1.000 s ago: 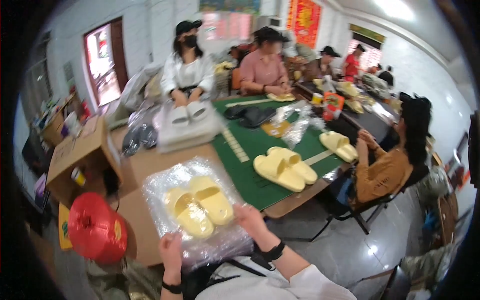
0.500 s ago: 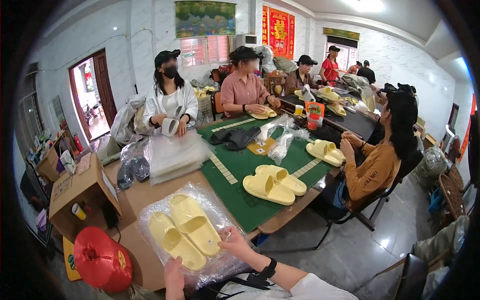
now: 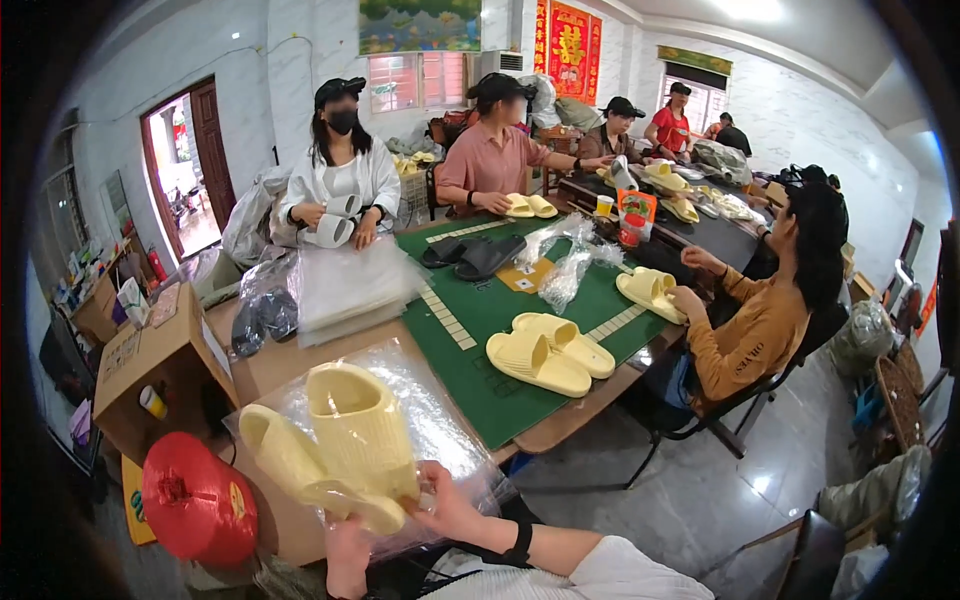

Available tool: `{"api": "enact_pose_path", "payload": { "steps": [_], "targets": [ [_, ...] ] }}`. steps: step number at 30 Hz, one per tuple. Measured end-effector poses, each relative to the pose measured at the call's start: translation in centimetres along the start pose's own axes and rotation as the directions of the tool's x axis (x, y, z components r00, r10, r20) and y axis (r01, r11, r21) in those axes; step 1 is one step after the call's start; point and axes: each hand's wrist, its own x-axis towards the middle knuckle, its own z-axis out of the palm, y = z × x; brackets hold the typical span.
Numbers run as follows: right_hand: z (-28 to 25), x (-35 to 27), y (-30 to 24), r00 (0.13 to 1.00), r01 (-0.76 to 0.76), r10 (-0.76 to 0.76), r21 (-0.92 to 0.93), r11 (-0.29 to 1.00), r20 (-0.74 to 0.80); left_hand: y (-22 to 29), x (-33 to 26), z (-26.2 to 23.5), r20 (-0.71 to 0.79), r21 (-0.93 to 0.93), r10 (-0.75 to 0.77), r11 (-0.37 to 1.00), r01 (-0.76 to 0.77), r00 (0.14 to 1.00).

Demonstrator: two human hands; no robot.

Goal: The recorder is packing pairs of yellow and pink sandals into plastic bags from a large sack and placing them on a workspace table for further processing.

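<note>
The right hand (image 3: 447,506) is gripping at the near end of a pair of pale-yellow ribbed slip-on slippers (image 3: 360,440); whether clear film lies between fingers and slipper, I cannot tell. The left hand (image 3: 348,552) is blurred, its fingertips by the same end; how firmly it is closed is unclear. With twelve straight away from the person, the pair's bulk lies at ten o'clock from the right hand and twelve from the left, long axis roughly eleven to five. Both hands are close to the five o'clock end; neither is clearly nearer.

The pair is tilted over a flat clear plastic sheet (image 3: 452,408) on the brown table (image 3: 268,375). Further from the right hand: a round glossy red bundle (image 3: 195,500) at nine, an open brown cardboard box (image 3: 150,345) at ten, a milky stack of plastic bags (image 3: 355,290) at eleven, and a second pale-yellow pair (image 3: 540,365) at one, on a green mat (image 3: 490,308).
</note>
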Motion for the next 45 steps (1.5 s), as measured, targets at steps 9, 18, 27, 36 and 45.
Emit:
{"api": "enact_pose_path", "payload": {
  "steps": [9, 18, 27, 36, 45],
  "targets": [
    [-3.4, 2.5, -3.4, 0.839, 0.271, -0.100, -0.252, 0.929, 0.534, 5.7, -8.7, -8.1, -0.317, 0.075, 0.158, 0.987, -0.141, 0.935],
    [-4.2, 3.5, 4.6, 0.880, 0.291, 0.076, -0.658, 0.694, 0.469, 12.6, -24.9, -17.6, -0.715, 0.262, 0.353, 0.936, -0.236, 0.604],
    [-3.8, 3.3, 3.7, 0.907, 0.264, 0.041, -0.642, 0.720, 0.419, 2.2, -28.8, -27.7, -0.764, 0.633, 0.419, 0.636, 0.442, 0.491],
    [-4.5, 2.7, 4.2, 0.922, 0.307, -0.031, -0.678, 0.668, 0.387, 2.8, -12.5, -37.0, -0.631, 0.720, 0.537, 0.137, 0.680, 0.560],
    [-3.3, 3.0, 3.7, 0.928, 0.273, 0.003, -0.687, 0.673, 0.372, -10.4, -7.2, -47.0, -0.871, 0.490, 0.223, 0.350, 0.799, 0.437]
  ]
}}
